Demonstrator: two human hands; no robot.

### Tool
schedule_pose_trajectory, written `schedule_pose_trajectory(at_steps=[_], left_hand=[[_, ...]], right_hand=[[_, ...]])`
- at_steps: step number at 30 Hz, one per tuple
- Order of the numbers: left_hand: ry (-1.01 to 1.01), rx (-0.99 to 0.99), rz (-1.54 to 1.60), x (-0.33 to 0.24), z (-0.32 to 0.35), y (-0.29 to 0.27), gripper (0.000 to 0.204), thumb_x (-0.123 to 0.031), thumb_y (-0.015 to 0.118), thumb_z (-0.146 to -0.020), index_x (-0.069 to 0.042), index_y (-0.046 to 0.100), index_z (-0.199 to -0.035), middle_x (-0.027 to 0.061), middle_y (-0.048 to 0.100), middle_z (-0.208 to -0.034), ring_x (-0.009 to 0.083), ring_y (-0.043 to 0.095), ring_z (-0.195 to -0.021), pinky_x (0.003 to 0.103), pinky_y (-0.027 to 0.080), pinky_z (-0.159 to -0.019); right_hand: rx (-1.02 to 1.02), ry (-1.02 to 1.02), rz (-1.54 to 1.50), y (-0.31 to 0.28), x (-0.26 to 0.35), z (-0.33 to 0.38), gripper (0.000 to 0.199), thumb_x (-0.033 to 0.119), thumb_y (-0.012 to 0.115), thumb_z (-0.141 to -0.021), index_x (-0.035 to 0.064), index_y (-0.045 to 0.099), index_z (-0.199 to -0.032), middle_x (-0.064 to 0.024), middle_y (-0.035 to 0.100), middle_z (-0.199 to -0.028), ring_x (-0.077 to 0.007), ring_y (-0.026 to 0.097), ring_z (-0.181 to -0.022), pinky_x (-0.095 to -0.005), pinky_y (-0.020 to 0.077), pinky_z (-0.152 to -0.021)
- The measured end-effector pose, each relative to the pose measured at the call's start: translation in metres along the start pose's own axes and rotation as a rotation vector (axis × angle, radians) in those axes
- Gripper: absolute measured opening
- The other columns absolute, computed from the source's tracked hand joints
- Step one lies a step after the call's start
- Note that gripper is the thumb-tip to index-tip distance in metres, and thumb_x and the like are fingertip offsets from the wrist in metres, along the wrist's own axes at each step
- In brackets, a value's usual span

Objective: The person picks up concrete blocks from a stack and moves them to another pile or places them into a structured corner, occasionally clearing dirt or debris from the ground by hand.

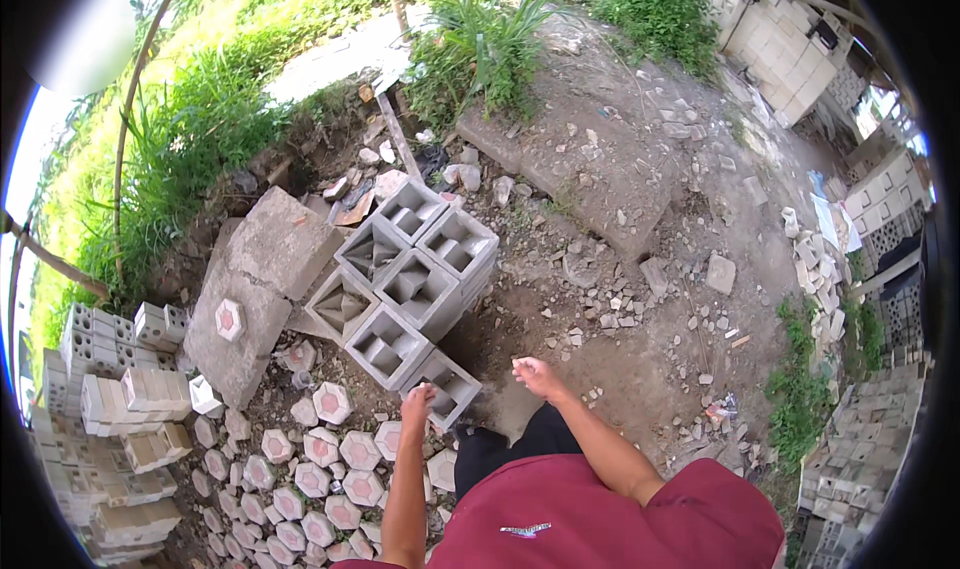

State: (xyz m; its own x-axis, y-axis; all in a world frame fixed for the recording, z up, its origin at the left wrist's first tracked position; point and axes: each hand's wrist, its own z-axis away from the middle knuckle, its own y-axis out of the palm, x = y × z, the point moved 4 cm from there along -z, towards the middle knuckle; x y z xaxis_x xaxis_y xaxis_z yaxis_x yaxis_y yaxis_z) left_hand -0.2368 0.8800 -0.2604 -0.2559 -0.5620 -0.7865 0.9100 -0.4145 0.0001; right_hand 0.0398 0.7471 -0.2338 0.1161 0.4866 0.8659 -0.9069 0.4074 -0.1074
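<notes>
Blocks [412, 291], grey, hollow: seven square openings facing up, side by side, staggered cluster, rubble around.

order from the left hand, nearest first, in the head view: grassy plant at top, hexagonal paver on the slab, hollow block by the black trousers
1. Hollow block, right by the left hand.
2. Hexagonal paver, on the slab, farther left.
3. Grassy plant, ahead at top.
</notes>
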Motion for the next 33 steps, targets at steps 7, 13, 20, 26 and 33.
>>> schedule_pose_trajectory(at_steps=[7, 13, 20, 26, 33], left_hand=[[-0.025, 0.213, -0.243, -0.027, 0.01, 0.102, 0.048, -0.046, 0.043, -0.092, -0.006, 0.055, -0.115, 0.0101, 0.063, -0.112, 0.0221, 0.057, -0.106, 0.044, 0.042, -0.085], [0.01, 0.41, -0.248, -0.035, 0.012, 0.288, 0.046, -0.045, 0.046, -0.092, -0.007, 0.055, -0.115, 0.0098, 0.062, -0.113, 0.0224, 0.057, -0.106, 0.045, 0.041, -0.087], [0.118, 0.82, -0.521, -0.028, 0.045, 0.493, 0.039, -0.039, 0.052, -0.09, -0.006, 0.058, -0.11, 0.0056, 0.064, -0.101, 0.0161, 0.058, -0.098, 0.031, 0.043, -0.077], [0.21, 1.187, -0.752, -0.009, 0.092, 0.629, 0.036, -0.036, 0.051, -0.091, -0.003, 0.062, -0.101, 0.0049, 0.065, -0.09, 0.0134, 0.058, -0.083, 0.026, 0.044, -0.07], [-0.002, 1.474, -1.032, 0.04, 0.145, 0.778, 0.041, -0.04, 0.05, -0.091, -0.004, 0.058, -0.11, 0.0081, 0.065, -0.103, 0.0179, 0.06, -0.097, 0.031, 0.043, -0.08]], right_hand=[[-0.124, -0.155, 0.18, -0.092, -0.012, 0.035, 0.044, 0.043, 0.059, -0.086, 0.0007, 0.064, -0.099, -0.0124, 0.068, -0.088, -0.0193, 0.063, -0.082, -0.0327, 0.0495, -0.074], [-0.35, -0.168, 0.196, -0.252, -0.051, 0.075, 0.045, 0.043, 0.059, -0.086, 0.0011, 0.062, -0.103, -0.0159, 0.067, -0.094, -0.0244, 0.065, -0.087, -0.0343, 0.05, -0.076], [-0.77, -0.091, 0.145, -0.381, -0.062, 0.184, 0.04, 0.037, 0.058, -0.088, 0.0013, 0.061, -0.106, -0.0167, 0.067, -0.097, -0.0256, 0.065, -0.092, -0.0333, 0.0502, -0.077], [-1.202, 0.013, -0.016, -0.419, -0.124, 0.268, 0.038, 0.034, 0.059, -0.087, 0.0001, 0.061, -0.104, -0.0159, 0.067, -0.098, -0.026, 0.066, -0.093, -0.0332, 0.051, -0.078], [-1.573, 0.165, -0.143, -0.459, -0.189, 0.325, 0.036, 0.033, 0.06, -0.085, 0.0002, 0.06, -0.098, -0.0178, 0.066, -0.085, -0.0295, 0.066, -0.081, -0.0352, 0.0504, -0.07]])
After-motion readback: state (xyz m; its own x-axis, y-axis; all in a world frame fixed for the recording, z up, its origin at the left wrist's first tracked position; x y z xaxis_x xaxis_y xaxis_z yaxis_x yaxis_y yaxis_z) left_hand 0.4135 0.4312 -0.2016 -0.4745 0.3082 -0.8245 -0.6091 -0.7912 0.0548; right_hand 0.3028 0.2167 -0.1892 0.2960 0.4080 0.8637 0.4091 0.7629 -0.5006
